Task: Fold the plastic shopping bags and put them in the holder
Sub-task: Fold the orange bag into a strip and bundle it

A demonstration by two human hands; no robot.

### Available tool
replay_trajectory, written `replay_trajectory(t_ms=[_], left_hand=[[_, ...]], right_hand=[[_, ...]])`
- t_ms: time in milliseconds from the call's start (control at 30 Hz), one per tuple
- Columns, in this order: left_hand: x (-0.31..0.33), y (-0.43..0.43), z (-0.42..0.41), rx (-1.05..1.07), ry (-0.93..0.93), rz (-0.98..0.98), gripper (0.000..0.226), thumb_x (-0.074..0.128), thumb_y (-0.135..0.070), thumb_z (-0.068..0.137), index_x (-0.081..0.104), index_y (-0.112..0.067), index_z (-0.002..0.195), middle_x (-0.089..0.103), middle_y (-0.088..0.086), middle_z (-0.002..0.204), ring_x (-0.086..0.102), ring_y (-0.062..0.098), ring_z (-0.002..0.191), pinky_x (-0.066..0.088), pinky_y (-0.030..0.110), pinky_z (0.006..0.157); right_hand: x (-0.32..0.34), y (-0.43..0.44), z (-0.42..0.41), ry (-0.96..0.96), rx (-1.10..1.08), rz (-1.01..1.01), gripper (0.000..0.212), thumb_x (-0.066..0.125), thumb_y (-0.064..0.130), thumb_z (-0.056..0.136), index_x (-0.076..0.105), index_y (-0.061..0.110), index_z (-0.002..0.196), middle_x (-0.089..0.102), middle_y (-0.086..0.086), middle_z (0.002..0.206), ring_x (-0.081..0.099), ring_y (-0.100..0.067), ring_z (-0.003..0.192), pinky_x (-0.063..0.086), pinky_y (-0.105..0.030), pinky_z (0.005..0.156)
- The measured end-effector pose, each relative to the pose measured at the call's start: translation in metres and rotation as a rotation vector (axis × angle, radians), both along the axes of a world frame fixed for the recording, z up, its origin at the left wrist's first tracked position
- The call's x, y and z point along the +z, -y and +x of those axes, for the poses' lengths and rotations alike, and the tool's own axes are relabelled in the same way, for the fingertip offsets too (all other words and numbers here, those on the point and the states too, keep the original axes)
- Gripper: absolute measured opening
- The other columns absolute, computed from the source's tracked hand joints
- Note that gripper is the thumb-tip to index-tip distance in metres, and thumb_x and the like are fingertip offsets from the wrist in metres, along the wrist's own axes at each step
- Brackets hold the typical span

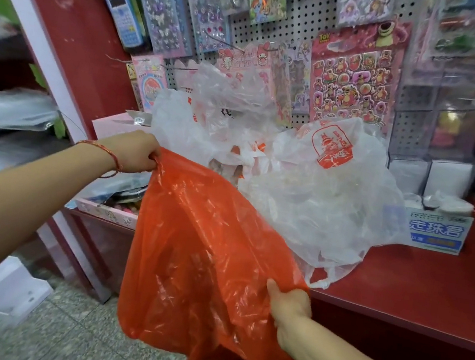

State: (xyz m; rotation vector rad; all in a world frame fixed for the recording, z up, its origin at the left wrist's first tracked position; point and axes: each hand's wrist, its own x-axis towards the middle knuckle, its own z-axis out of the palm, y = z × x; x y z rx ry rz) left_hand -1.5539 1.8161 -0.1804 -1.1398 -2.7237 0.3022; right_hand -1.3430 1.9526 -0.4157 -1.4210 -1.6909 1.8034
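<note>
Orange bag: thin, translucent, crinkled; held spread in the air, upper edge gripped by the left hand and right hand, body hanging slack. White bags: crumpled heap on the counter behind it, one printed with an orange logo.

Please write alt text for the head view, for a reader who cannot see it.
The left hand and right hand grip an orange bag stretched between them, before a pile of white bags on a red counter.
</note>
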Motion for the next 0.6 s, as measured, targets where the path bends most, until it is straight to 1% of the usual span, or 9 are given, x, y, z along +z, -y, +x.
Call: replay_trajectory(t_ms=[67, 133, 167, 267, 333, 400, 500, 567, 600], left_hand=[[0.001, 0.008, -0.003, 0.019, -0.027, -0.046, 0.015, 0.056, -0.005, 0.085, 0.069, 0.0, 0.091, 0.063, 0.009, 0.075, 0.054, 0.024, 0.074, 0.046, 0.031, 0.074], [0.003, 0.017, -0.007, 0.035, -0.061, -0.098, 0.016, 0.056, -0.007, 0.087, 0.068, -0.001, 0.094, 0.065, 0.012, 0.085, 0.055, 0.026, 0.079, 0.043, 0.029, 0.072], [0.003, 0.021, -0.008, 0.049, -0.077, -0.124, 0.016, 0.055, -0.008, 0.088, 0.068, -0.003, 0.096, 0.067, 0.013, 0.093, 0.057, 0.027, 0.085, 0.041, 0.027, 0.071], [0.0, 0.033, -0.012, 0.102, -0.083, -0.201, 0.017, 0.055, -0.013, 0.089, 0.067, -0.007, 0.099, 0.066, 0.011, 0.103, 0.059, 0.026, 0.096, 0.038, 0.024, 0.069], [-0.005, 0.039, -0.015, 0.128, -0.064, -0.231, 0.018, 0.06, -0.02, 0.088, 0.069, -0.008, 0.098, 0.067, 0.01, 0.102, 0.059, 0.026, 0.095, 0.041, 0.025, 0.071], [-0.009, 0.042, -0.019, 0.14, -0.045, -0.229, 0.02, 0.065, -0.027, 0.084, 0.071, -0.012, 0.097, 0.069, 0.006, 0.1, 0.061, 0.023, 0.093, 0.046, 0.025, 0.075], [-0.016, 0.042, -0.015, 0.173, -0.006, -0.214, 0.021, 0.067, -0.029, 0.082, 0.069, -0.011, 0.092, 0.066, 0.005, 0.089, 0.055, 0.018, 0.081, 0.036, 0.022, 0.064], [-0.023, 0.042, -0.015, 0.178, 0.059, -0.14, 0.018, 0.07, -0.026, 0.079, 0.065, -0.01, 0.074, 0.057, 0.003, 0.071, 0.05, 0.016, 0.071, 0.032, 0.024, 0.057], [-0.028, 0.043, -0.019, 0.175, 0.113, -0.061, 0.023, 0.071, -0.023, 0.079, 0.06, -0.012, 0.062, 0.054, 0.003, 0.063, 0.049, 0.016, 0.063, 0.032, 0.022, 0.053]], right_hand=[[0.013, -0.001, 0.01, 0.055, 0.241, 0.13, 0.027, 0.063, 0.035, 0.088, 0.057, 0.009, 0.088, 0.063, -0.008, 0.093, 0.061, -0.028, 0.086, 0.048, -0.033, 0.074], [0.033, -0.013, 0.022, 0.098, 0.492, 0.341, 0.022, 0.061, 0.034, 0.089, 0.055, 0.013, 0.089, 0.063, -0.002, 0.091, 0.061, -0.019, 0.086, 0.048, -0.027, 0.077], [0.046, -0.023, 0.029, 0.075, 0.53, 0.426, 0.022, 0.062, 0.033, 0.088, 0.055, 0.013, 0.084, 0.062, 0.0, 0.085, 0.059, -0.014, 0.079, 0.047, -0.023, 0.071], [0.076, -0.063, 0.038, -0.075, 0.377, 0.464, 0.032, 0.069, 0.029, 0.084, 0.056, 0.004, 0.068, 0.06, -0.007, 0.07, 0.055, -0.019, 0.063, 0.042, -0.026, 0.057], [0.09, -0.091, 0.043, -0.221, 0.207, 0.359, 0.029, 0.07, 0.023, 0.083, 0.053, 0.006, 0.067, 0.052, -0.01, 0.064, 0.045, -0.02, 0.055, 0.033, -0.027, 0.049], [0.099, -0.116, 0.045, -0.332, 0.113, 0.247, 0.027, 0.069, 0.017, 0.084, 0.05, 0.01, 0.067, 0.049, -0.012, 0.063, 0.043, -0.019, 0.05, 0.033, -0.025, 0.049], [0.107, -0.14, 0.049, -0.3, 0.082, 0.366, 0.032, 0.069, 0.016, 0.083, 0.047, 0.009, 0.062, 0.047, -0.008, 0.054, 0.043, -0.012, 0.04, 0.035, -0.018, 0.04], [0.108, -0.149, 0.051, -0.221, 0.062, 0.533, 0.036, 0.069, 0.016, 0.084, 0.046, 0.006, 0.059, 0.045, -0.007, 0.046, 0.037, -0.004, 0.029, 0.03, -0.016, 0.033], [0.108, -0.151, 0.052, -0.2, 0.048, 0.581, 0.036, 0.068, 0.016, 0.085, 0.046, 0.005, 0.059, 0.045, -0.008, 0.047, 0.038, -0.004, 0.028, 0.03, -0.016, 0.033]])
